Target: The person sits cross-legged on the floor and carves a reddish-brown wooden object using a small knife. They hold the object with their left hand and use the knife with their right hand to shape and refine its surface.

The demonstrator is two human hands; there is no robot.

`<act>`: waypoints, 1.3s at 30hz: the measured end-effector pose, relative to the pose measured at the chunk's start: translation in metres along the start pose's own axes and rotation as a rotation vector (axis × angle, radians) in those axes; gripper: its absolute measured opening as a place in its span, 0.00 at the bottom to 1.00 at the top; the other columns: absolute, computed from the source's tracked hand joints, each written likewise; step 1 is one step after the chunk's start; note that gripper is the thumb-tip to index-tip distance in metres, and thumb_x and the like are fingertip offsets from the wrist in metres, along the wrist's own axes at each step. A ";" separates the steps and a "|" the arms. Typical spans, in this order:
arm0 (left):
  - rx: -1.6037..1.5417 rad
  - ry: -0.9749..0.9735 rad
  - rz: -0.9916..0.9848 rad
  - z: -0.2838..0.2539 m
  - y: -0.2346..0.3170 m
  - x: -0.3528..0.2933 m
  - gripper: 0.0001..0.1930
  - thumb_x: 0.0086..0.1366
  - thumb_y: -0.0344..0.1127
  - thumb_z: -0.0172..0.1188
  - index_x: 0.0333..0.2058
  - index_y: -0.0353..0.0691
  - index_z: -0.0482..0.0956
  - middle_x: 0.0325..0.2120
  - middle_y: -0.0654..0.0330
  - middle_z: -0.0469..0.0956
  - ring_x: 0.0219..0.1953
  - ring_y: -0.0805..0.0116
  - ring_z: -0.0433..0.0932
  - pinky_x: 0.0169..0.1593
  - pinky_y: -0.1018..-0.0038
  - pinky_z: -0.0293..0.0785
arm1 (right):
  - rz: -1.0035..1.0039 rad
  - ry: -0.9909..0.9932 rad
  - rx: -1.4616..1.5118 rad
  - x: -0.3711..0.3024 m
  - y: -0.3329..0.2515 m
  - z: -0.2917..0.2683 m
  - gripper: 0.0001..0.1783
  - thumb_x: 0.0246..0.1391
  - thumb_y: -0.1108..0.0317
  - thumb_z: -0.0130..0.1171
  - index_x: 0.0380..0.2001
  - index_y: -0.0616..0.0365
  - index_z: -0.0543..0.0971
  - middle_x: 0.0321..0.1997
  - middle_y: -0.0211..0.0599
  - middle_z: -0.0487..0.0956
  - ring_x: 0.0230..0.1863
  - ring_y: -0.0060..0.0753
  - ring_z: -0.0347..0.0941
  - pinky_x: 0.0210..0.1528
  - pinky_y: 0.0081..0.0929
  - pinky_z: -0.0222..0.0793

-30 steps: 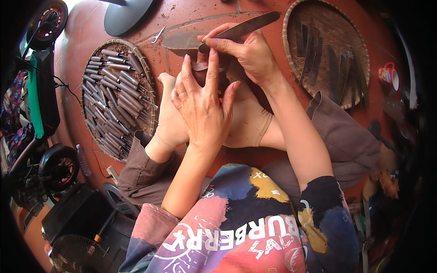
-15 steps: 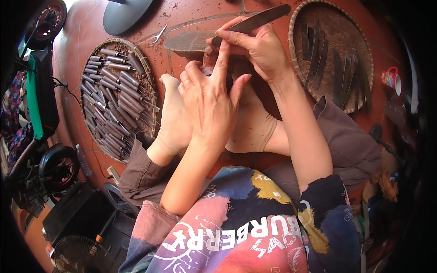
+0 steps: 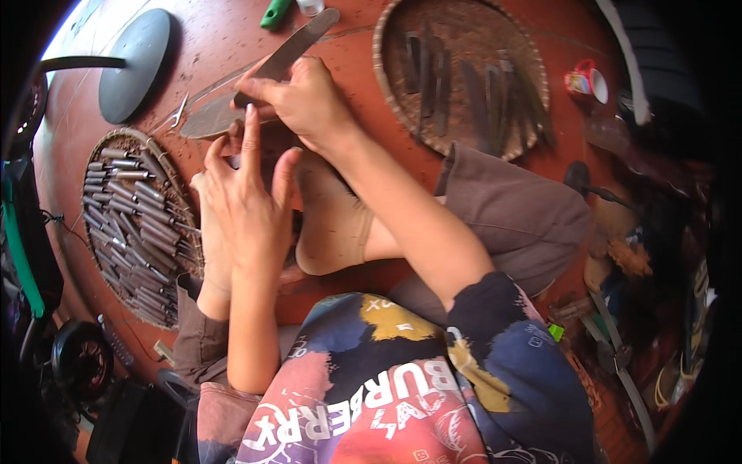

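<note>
A dark, flat knife blade [image 3: 297, 48] is gripped near its lower end by my right hand [image 3: 313, 104], its rounded far end pointing up and right. Just below that lower end is my left hand [image 3: 246, 189], index finger stretched toward the blade and thumb spread wide. The other left fingers are bent, beside a small brown piece [image 3: 236, 133] mostly hidden behind them. Whether they touch it, I cannot tell. Under and beyond my hands lies a long greyish-brown slab [image 3: 209, 121], between my socked feet [image 3: 328, 224] and the tweezer-like metal tool [image 3: 180, 110].
On the left, a round woven tray [image 3: 89, 166] holds many brown handles with metal collars. Another woven tray [image 3: 379, 58] at the right holds several dark blades. A red-and-white mug [image 3: 593, 85] stands beyond it. A black round base [image 3: 135, 69] and green-handled object [image 3: 274, 14] lie farther off.
The view has swung, so the trays, slab and hands sit farther left. My right hand still grips the blade; my left index finger remains stretched out near it.
</note>
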State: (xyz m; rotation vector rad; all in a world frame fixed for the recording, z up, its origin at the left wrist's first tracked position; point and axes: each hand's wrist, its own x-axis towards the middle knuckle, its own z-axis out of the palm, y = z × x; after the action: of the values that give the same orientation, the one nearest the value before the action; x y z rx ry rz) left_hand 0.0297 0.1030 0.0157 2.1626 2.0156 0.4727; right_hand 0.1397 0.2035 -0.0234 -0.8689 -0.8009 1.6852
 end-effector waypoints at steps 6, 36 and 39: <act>-0.789 -0.159 0.123 -0.070 0.068 -0.017 0.30 0.68 0.48 0.57 0.65 0.43 0.67 0.58 0.45 0.70 0.62 0.50 0.67 0.64 0.57 0.61 | 0.049 -0.011 -0.873 -0.015 -0.064 -0.088 0.11 0.55 0.66 0.68 0.35 0.62 0.80 0.30 0.34 0.82 0.31 0.25 0.80 0.33 0.25 0.76; -1.378 -0.449 0.801 -0.159 0.164 -0.093 0.15 0.65 0.27 0.54 0.50 0.33 0.79 0.47 0.49 0.79 0.47 0.57 0.77 0.53 0.64 0.71 | 0.548 0.555 -1.689 -0.076 -0.105 -0.265 0.19 0.48 0.56 0.73 0.23 0.65 0.83 0.21 0.41 0.83 0.24 0.35 0.83 0.38 0.35 0.78; -1.385 -0.460 0.677 -0.150 0.140 -0.087 0.14 0.65 0.25 0.54 0.49 0.32 0.80 0.46 0.50 0.80 0.46 0.57 0.78 0.52 0.64 0.73 | 0.506 0.489 -1.807 -0.071 -0.094 -0.297 0.19 0.47 0.55 0.73 0.24 0.63 0.84 0.22 0.43 0.83 0.27 0.38 0.84 0.39 0.37 0.77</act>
State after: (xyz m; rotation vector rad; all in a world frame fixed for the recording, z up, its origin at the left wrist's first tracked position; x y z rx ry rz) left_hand 0.1084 -0.0114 0.1903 1.6070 0.3130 0.9304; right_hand 0.4526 0.1860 -0.0856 -2.6887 -1.7828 0.5800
